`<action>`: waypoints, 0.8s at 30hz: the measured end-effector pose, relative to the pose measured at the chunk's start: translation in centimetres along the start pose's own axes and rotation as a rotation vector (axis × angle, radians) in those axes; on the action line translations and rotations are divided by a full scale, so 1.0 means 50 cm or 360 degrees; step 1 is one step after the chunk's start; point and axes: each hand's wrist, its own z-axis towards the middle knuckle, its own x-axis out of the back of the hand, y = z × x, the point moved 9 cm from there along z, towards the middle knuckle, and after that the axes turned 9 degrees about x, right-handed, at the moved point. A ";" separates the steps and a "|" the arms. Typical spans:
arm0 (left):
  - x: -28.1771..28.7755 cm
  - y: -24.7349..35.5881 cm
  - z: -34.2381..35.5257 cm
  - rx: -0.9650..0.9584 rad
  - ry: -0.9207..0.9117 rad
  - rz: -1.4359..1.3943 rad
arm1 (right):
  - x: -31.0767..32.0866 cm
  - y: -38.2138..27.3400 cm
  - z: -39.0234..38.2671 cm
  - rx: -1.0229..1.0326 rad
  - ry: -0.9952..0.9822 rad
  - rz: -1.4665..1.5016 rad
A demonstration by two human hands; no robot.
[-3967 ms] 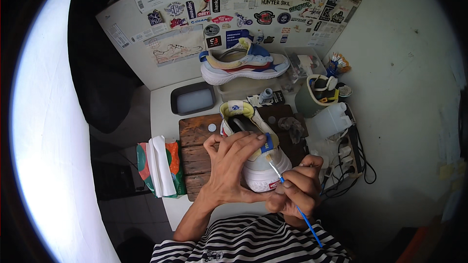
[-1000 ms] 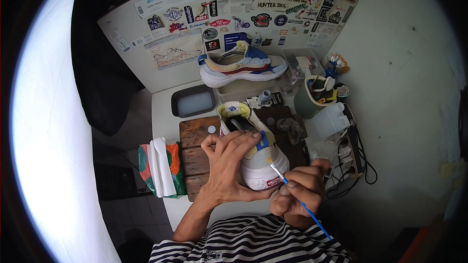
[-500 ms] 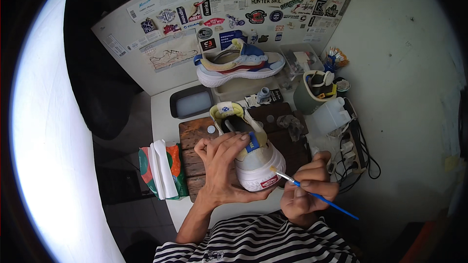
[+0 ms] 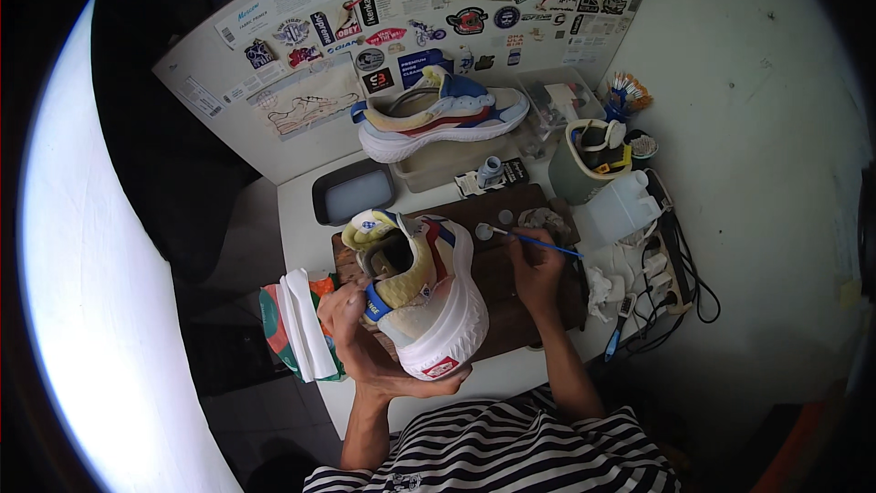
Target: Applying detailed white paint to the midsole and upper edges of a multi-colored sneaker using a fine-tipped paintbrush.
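Note:
My left hand (image 4: 358,333) grips a sneaker (image 4: 443,315) by the heel, its fingers on the collar side and the thumb under the sole. The shoe has a thick white sole, a cream and grey upper, blue and red side panels and a small red patch on the heel. In my right hand (image 4: 537,272) is a thin paintbrush (image 4: 557,247) with a blue handle, pinched between the fingers. Its bristles are at a small round cap (image 4: 484,232) on the dark wooden board (image 4: 520,310). Beside that lies another small round piece (image 4: 505,216).
A matching sneaker (image 4: 447,119) rests on a clear plastic box behind. Around the board stand a dark tray (image 4: 354,194) of cloudy liquid, a small bottle (image 4: 490,170), a tissue pack (image 4: 306,324), a grey-green bin (image 4: 579,169), a white jug (image 4: 625,210) and a power strip (image 4: 680,288) with cables.
My right hand has carried the brush from the heel of the sole up to the small cap. The sneaker has tilted in my left hand and shifted left, showing more of its side.

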 end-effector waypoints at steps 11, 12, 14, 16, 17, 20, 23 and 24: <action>-0.010 0.002 0.004 -0.0048 -0.0055 -0.0005 | -0.036 -0.016 -0.002 0.0242 -0.0147 -0.0461; -0.012 0.004 0.005 -0.0052 -0.0057 -0.0004 | -0.039 -0.019 -0.001 0.0285 -0.0159 -0.0503; -0.016 0.006 0.006 -0.0055 -0.0065 -0.0007 | -0.039 -0.019 -0.001 0.0295 -0.0148 -0.0506; -0.019 0.008 0.007 -0.0060 -0.0073 -0.0012 | -0.038 -0.018 0.000 0.0306 -0.0137 -0.0510; -0.021 0.009 0.007 -0.0062 -0.0077 -0.0015 | -0.039 -0.015 -0.001 0.0296 -0.0142 -0.0507; -0.022 0.012 0.009 -0.0066 -0.0077 -0.0005 | -0.037 -0.017 -0.002 0.0256 -0.0130 -0.0459; -0.023 0.014 0.010 -0.0064 -0.0051 0.0027 | -0.008 -0.043 -0.001 0.0107 0.0056 -0.0165; -0.026 0.016 0.010 -0.0058 -0.0040 0.0040 | 0.017 -0.053 -0.001 -0.0024 0.0230 0.0078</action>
